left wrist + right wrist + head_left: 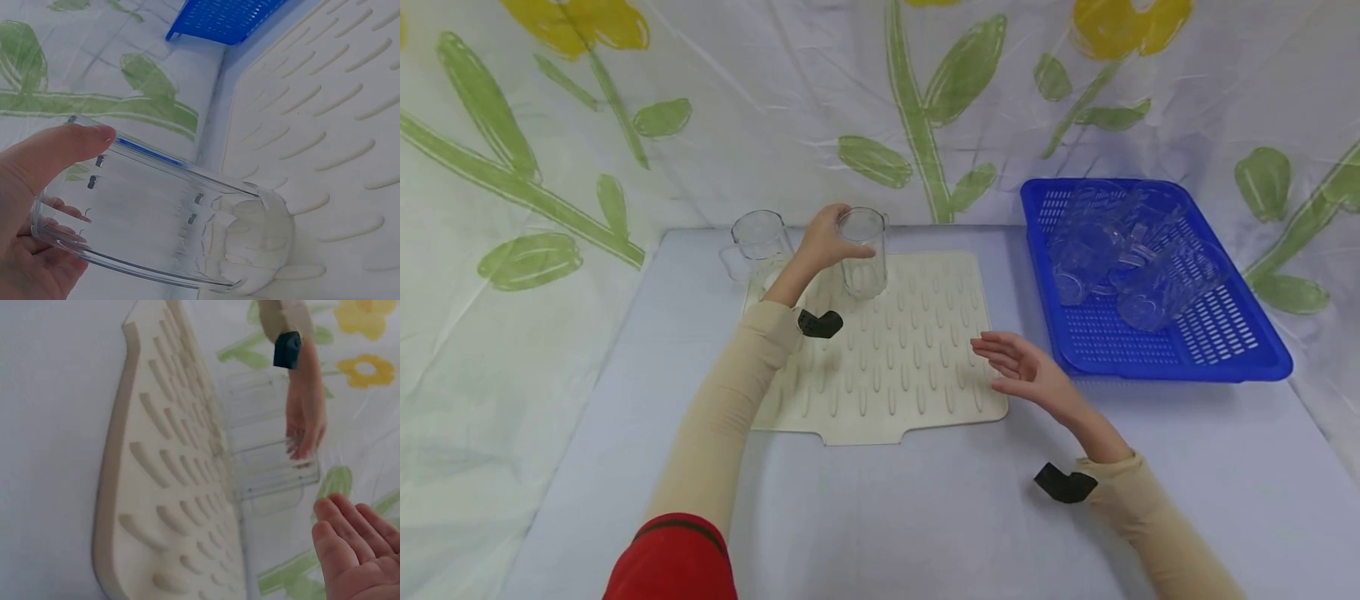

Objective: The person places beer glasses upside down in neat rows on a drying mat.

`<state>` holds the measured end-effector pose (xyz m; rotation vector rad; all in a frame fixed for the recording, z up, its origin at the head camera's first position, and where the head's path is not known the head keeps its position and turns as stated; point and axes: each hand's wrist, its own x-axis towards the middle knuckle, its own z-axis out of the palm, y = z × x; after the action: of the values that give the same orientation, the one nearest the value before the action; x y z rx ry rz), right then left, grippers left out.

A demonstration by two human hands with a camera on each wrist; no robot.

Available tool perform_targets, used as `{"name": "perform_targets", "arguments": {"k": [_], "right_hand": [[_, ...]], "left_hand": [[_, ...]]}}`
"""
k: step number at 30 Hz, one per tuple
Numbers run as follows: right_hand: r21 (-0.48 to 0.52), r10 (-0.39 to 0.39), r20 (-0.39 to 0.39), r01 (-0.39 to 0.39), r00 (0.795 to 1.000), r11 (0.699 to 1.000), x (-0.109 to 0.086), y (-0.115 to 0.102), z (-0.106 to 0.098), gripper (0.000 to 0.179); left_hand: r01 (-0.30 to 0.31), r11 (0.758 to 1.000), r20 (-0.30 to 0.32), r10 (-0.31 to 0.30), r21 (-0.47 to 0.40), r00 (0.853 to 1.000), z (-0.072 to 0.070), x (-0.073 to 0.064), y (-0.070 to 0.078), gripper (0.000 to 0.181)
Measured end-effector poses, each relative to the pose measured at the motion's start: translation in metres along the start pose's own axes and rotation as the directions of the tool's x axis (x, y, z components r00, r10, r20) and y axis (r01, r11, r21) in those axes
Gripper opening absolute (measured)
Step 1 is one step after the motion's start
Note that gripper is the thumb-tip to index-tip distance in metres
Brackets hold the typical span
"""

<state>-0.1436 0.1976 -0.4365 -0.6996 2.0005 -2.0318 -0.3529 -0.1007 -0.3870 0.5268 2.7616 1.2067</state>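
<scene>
My left hand (829,242) grips a clear glass mug (865,271) near its rim, thumb on one side and fingers on the other. In the left wrist view the mug (162,212) has its base close to the ridged cream drying mat (331,156); whether it touches cannot be told. Another glass mug (762,237) stands upright at the mat's back left corner, handle to the left. My right hand (1026,371) hovers by the mat's right edge, fingers extended and holding nothing; its palm and fingers (353,550) show in the right wrist view.
A blue plastic basket (1180,367) with several glass mugs (1150,304) lying in it stands at the right of the table (835,517). Behind the table hangs a white curtain (760,108) painted with flowers.
</scene>
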Motion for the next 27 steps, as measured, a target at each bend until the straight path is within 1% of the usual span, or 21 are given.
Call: {"name": "perform_targets", "arguments": {"k": [3,6,10,13,19,22,27], "right_hand": [[-0.02,-0.001,-0.021,0.0,1.0,1.0,0.0,-0.011,-0.007,0.056],[-0.031,-0.041,-0.042,0.04,0.998,0.999,-0.001,-0.023,-0.012,0.057],[0.001,-0.091,-0.07,0.091,0.993,0.996,-0.002,-0.039,-0.02,0.055],[0.017,-0.115,-0.103,0.117,0.988,0.993,-0.003,-0.05,-0.027,0.053],[-0.015,-0.106,-0.188,0.105,0.976,0.994,-0.005,-0.065,-0.05,0.051],[-0.017,-0.09,-0.252,0.089,0.964,0.996,-0.009,-0.071,-0.064,0.05],[-0.015,-0.065,-0.372,0.064,0.926,0.998,-0.018,-0.078,-0.085,0.049]], "left_hand": [[0.016,1.0,0.0,-0.016,-0.013,1.0,0.0,-0.001,0.001,0.087],[0.022,0.999,0.003,-0.022,-0.032,1.0,0.0,-0.002,0.002,0.087],[0.018,0.999,0.004,-0.018,-0.038,1.0,-0.001,-0.003,0.0,0.087],[0.018,0.999,0.005,-0.018,-0.039,1.0,-0.003,-0.004,-0.001,0.087],[0.02,0.999,0.002,-0.02,-0.037,1.0,-0.004,-0.005,-0.002,0.087],[0.026,0.998,-0.005,-0.027,-0.053,1.0,-0.002,-0.004,-0.002,0.087],[0.044,0.996,-0.005,-0.044,-0.081,0.999,0.003,-0.004,-0.002,0.088]]}}
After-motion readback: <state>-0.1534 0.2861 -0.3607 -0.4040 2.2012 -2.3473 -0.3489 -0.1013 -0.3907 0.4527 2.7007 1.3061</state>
